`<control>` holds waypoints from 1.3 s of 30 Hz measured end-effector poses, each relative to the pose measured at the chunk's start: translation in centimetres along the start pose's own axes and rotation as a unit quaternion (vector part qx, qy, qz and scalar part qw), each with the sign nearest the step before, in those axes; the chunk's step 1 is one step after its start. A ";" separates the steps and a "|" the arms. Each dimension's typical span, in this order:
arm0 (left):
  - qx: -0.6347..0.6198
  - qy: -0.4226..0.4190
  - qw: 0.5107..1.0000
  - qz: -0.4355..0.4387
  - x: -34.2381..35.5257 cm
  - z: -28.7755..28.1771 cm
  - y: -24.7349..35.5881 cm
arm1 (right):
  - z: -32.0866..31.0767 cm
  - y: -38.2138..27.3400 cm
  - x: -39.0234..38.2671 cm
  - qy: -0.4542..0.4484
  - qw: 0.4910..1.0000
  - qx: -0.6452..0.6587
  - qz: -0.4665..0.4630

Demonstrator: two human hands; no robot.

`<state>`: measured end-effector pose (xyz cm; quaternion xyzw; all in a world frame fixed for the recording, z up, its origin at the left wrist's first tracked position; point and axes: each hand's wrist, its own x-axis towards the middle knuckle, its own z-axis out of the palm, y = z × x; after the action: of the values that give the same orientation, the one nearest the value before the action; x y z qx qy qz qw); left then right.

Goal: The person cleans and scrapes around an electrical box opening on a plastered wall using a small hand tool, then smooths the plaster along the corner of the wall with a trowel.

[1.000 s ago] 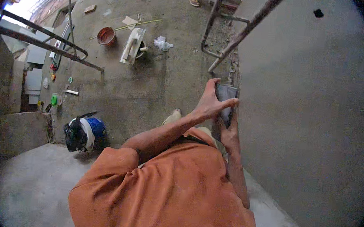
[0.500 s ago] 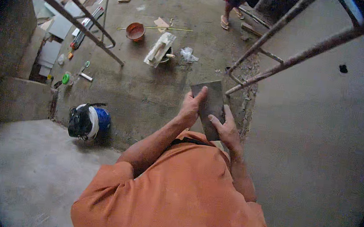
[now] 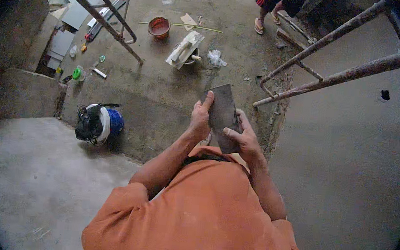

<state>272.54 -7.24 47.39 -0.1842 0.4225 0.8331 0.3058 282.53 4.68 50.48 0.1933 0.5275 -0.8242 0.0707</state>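
I hold a dark grey, flat rectangular piece [image 3: 222,109] in front of my body, its broad face turned up. My left hand [image 3: 199,120] grips its left side, thumb lying on top near the upper corner. My right hand [image 3: 247,140] grips the lower right side, thumb across the face and fingers at the edge. Beyond it on the concrete floor are a white plastering float [image 3: 182,49] on a dark container, a crumpled clear plastic bag [image 3: 216,58] and an orange bucket [image 3: 158,27].
Metal scaffold frames [image 3: 340,77] stand at right and left [image 3: 99,14]. A plastered wall [image 3: 338,154] flanks my right. Another person's sandalled foot [image 3: 259,26] is at top. A blue bucket with black bag [image 3: 116,121], grey sheets [image 3: 61,49] and small tools lie left.
The grey piece, earlier nearly edge-on beside the right wall, has moved leftward and turned face up, with both hands shifting along it. More of the other person's legs now shows.
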 end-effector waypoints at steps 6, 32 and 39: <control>-0.030 -0.102 0.994 0.005 0.1 0.7 -0.3 | -0.2 -0.4 -0.1 -0.009 0.999 0.047 -0.004; 0.035 0.095 0.993 -0.068 9.6 -3.7 -0.6 | -4.4 6.6 13.0 -0.024 0.987 0.007 0.162; -0.066 0.181 0.980 -0.050 15.7 -3.2 1.7 | -2.6 0.8 21.9 -0.087 0.935 0.121 0.323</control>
<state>259.86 -5.07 37.66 -0.3727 0.4052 0.7956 0.2528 263.41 8.63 40.26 0.2878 0.3250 -0.8282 0.3544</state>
